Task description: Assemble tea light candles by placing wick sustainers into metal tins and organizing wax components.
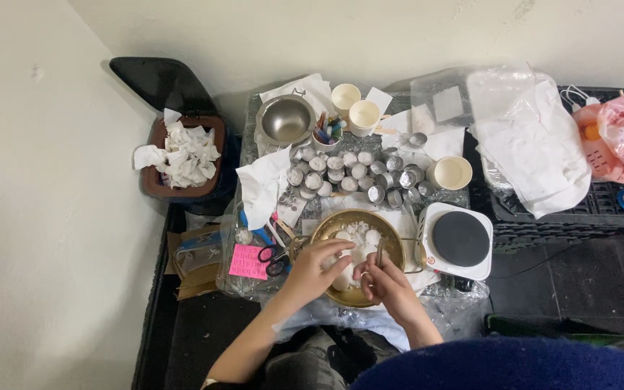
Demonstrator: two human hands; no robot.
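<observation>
A brass-coloured bowl (pixel 391 232) sits in front of me with white wax lumps (pixel 359 232) inside it. My left hand (pixel 314 267) reaches over the bowl's near left rim, fingers curled on a white piece. My right hand (pixel 384 280) is over the bowl's near side and holds a thin metal tool (pixel 380 253) that stands upright. Behind the bowl lie several small round metal cups (pixel 352 173), some filled with white wax.
A small white hotplate (pixel 459 240) stands right of the bowl. A steel bowl (pixel 285 119), paper cups (pixel 362 115), a cup of pens, scissors (pixel 274 254) and a pink note lie around. A bin of crumpled tissue (pixel 182 155) is at the left, black crates with bags at the right.
</observation>
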